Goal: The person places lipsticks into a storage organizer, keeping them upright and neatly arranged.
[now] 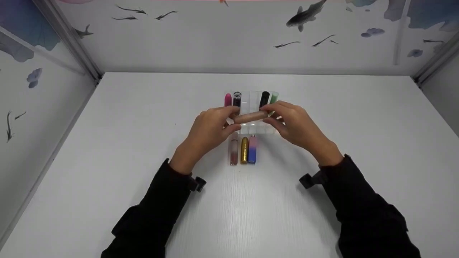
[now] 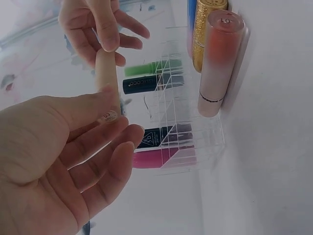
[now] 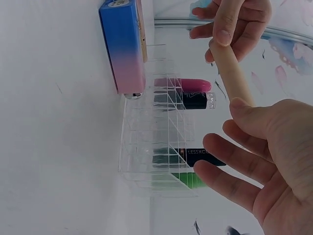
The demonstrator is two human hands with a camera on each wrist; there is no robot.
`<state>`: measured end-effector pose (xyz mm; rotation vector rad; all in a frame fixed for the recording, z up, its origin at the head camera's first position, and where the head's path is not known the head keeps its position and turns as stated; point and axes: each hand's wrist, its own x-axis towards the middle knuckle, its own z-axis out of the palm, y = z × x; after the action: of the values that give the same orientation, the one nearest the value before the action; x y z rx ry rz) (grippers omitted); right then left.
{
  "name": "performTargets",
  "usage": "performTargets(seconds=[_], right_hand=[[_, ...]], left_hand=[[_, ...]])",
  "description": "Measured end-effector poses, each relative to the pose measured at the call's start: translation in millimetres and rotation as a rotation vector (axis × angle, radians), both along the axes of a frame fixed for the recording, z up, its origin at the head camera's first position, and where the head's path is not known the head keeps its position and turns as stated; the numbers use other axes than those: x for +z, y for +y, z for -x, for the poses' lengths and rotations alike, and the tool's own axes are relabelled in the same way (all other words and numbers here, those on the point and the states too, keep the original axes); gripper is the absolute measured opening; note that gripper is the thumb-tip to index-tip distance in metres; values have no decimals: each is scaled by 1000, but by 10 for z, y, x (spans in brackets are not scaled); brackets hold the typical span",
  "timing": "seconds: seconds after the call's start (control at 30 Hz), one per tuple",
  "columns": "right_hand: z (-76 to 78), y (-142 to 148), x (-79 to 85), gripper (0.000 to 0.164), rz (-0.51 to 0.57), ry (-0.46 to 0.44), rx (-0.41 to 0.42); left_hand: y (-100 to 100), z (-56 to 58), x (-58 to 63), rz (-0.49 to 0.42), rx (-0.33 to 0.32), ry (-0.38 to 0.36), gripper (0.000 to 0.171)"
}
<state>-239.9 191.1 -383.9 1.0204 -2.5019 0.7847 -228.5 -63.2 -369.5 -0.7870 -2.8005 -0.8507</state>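
Both hands hold a beige lipstick tube (image 1: 251, 116) level above the front of a clear plastic organizer (image 1: 263, 129). My left hand (image 1: 211, 123) pinches one end between thumb and fingers, beside a round "03" label (image 2: 108, 116). The other end is pinched by my right hand (image 1: 296, 123), its remaining fingers spread. Standing in the organizer's slots are a pink tube (image 3: 195, 85) and a black tube (image 3: 195, 100) on the left, with another black tube (image 3: 203, 157) and a green tube (image 2: 139, 70) on the right. Middle slots show between them.
On the white table (image 1: 107, 172), in front of the organizer, a clear-and-reddish lipstick (image 1: 233, 152), a gold lipstick (image 1: 244, 150) and a pink-and-blue lipstick (image 1: 252, 150) form a row. Patterned white panels (image 1: 215, 43) border the table at the back and left.
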Motion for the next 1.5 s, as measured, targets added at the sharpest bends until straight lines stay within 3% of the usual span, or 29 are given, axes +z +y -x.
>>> performTargets(seconds=[0.2,0.73,1.07,1.5], right_hand=[[1,3,-3,32,15,-20,-11],[29,0,-20,32,55,-76,-13],[14,5,-10,29,85,-230,38],[11,11,-25,29,61,-298,49]], left_hand=[[10,1,-3,19,15,-9,34],[-16,-7,0,56,-24,-58,27],[-6,-5,11,92,-44,-123,27],[10,-27,27,123,-60,-160,26]])
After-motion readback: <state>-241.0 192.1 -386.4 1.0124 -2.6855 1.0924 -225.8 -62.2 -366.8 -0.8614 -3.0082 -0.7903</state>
